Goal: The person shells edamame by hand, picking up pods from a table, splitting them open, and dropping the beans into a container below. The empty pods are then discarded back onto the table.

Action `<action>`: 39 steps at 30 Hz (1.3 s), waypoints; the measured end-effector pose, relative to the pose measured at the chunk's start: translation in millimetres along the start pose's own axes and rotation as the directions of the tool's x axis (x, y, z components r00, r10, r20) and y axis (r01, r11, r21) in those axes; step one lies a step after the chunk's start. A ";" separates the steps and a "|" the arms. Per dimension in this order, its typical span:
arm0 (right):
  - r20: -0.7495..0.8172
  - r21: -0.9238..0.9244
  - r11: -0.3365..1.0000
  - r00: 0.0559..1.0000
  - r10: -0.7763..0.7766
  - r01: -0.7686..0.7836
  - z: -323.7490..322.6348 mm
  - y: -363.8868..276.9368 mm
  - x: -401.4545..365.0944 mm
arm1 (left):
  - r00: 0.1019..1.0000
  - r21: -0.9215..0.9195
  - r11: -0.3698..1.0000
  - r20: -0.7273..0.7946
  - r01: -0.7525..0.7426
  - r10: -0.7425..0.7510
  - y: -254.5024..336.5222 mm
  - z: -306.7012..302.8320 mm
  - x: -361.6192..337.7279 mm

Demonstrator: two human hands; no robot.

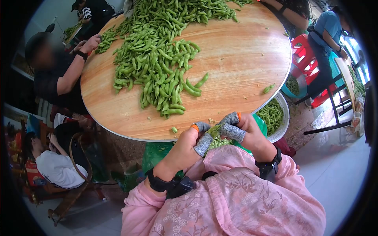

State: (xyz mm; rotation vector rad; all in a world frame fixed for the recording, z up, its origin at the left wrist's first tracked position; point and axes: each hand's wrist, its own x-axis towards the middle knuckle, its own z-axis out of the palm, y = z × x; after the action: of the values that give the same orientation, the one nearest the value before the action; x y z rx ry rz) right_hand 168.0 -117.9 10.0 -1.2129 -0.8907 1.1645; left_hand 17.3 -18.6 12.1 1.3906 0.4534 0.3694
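Just off the near edge of the round wooden table (232, 70), my left hand (185, 147) and my right hand (250, 135) meet around one green bean pod (214, 131). Grey finger covers wrap the thumb and a finger of each hand, and both hands pinch the pod between them. Beneath them, partly hidden, lie shelled beans (220, 142) on my lap. A large heap of green pods (157, 59) spreads over the table beyond my hands.
A white basket of pods (271, 116) stands right of my hands, with green plastic (153, 155) at the left. One person (59, 70) works at the table's left; another sits lower left (59, 169). Red stools (303, 53) and a standing person (325, 33) are right.
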 end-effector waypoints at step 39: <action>-0.728 -0.442 0.862 0.662 -0.181 -0.250 -173.7 37.9 -38.0 | 0.998 0.002 0.998 -0.003 -0.055 0.055 21.4 -28.5 54.7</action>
State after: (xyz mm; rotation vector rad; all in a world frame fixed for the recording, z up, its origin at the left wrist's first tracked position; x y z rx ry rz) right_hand 319.7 -195.0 -54.0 -1.9626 -0.5151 0.3196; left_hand 50.0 36.3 25.0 1.4071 0.4190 0.4160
